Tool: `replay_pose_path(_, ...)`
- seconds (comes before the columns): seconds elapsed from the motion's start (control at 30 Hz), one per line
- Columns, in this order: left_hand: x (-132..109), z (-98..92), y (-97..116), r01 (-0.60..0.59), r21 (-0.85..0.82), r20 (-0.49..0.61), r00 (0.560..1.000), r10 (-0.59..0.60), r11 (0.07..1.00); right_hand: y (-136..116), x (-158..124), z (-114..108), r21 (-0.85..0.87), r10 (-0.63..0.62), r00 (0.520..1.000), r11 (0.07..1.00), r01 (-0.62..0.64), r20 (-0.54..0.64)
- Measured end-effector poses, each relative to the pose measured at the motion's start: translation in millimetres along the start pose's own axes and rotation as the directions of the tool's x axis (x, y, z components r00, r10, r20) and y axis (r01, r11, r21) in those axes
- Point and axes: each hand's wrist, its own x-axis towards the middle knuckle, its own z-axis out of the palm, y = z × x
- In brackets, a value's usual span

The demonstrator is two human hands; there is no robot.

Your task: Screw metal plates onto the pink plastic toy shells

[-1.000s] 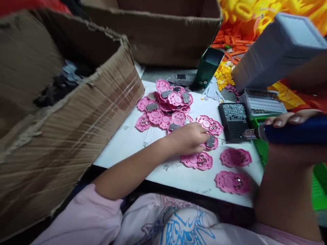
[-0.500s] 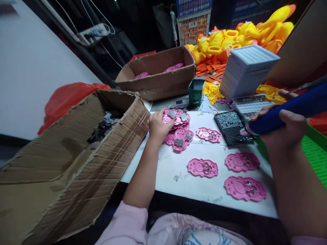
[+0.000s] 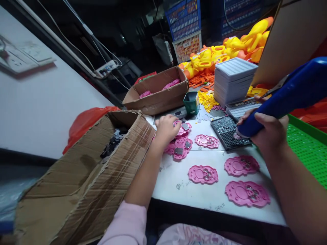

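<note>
My left hand [image 3: 166, 128] lies over the left of a pile of pink plastic shells [image 3: 182, 144], fingers and thumb bent round the top one. Its fingertips are partly hidden. Grey metal plates show on several shells. My right hand [image 3: 272, 131] is closed round a blue electric screwdriver [image 3: 283, 98], tilted with its tip down at a black perforated tray [image 3: 230, 132] of small screws. Single pink shells with shiny metal bits lie apart on the white work surface: one shell [image 3: 206, 141] beside the pile, another [image 3: 203, 174] nearer me, and two more at the right.
A tall cardboard box [image 3: 127, 163] borders the left side; another box [image 3: 158, 102] with pink parts stands behind. A green cup [image 3: 191, 103], stacked white trays [image 3: 232, 81] and yellow toy parts [image 3: 224, 47] fill the back. A green basket [image 3: 306, 153] sits at right.
My left hand has shifted right, further over the top of the pink pile. The screwdriver stays over the screw tray in my right hand. The whole view has tilted and shifted.
</note>
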Motion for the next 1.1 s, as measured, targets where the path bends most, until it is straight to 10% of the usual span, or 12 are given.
replay_pose_path(0.23,100,27.9,-10,-0.074,0.186,0.381,0.924,-0.002,0.98,-1,3,1,0.002,0.014,0.998,1.0,-0.014,-0.067)
replay_pose_path(0.47,128,58.2,-25,-0.161,0.17,0.506,0.861,0.054,0.972,-3,5,-1,0.008,-0.004,1.0,1.0,0.005,-0.028)
replay_pose_path(0.83,113,35.0,-12,0.047,-0.226,0.012,0.999,-0.045,0.973,-3,6,1,0.049,-0.013,1.0,0.999,0.012,0.018)
replay_pose_path(1.1,32,17.4,14,0.068,-0.749,0.02,0.997,-0.081,0.659,-5,6,1,0.044,-0.003,0.999,0.999,0.001,0.032)
